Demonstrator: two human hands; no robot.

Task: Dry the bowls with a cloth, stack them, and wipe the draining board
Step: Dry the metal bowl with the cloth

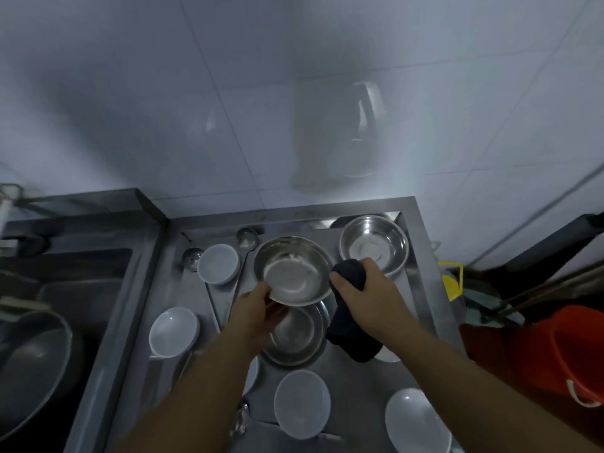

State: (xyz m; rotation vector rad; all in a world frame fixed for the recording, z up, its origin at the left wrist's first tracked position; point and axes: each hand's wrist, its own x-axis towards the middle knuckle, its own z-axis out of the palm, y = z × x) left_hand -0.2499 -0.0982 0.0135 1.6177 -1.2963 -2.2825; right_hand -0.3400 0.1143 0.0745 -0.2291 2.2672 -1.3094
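Drying step: a steel bowl (293,271) is gripped at its 7 o'clock rim by the left hand (253,310); a dark cloth (350,310) is clutched in the right hand (371,291) at 3 o'clock. Wiping the bowl's inside is judged next.

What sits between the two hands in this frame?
The steel bowl, held at its rim by the left hand; the right hand grips the dark cloth. Head view.

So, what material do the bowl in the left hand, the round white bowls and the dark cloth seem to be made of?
Held bowl: most likely stainless steel, with a shiny grey surface that shows reflections. White bowls: smooth, glossy and opaque white, probably ceramic, though melamine plastic is possible. Cloth: soft woven fabric, dark and matte; it folds and hangs limp under the right hand.
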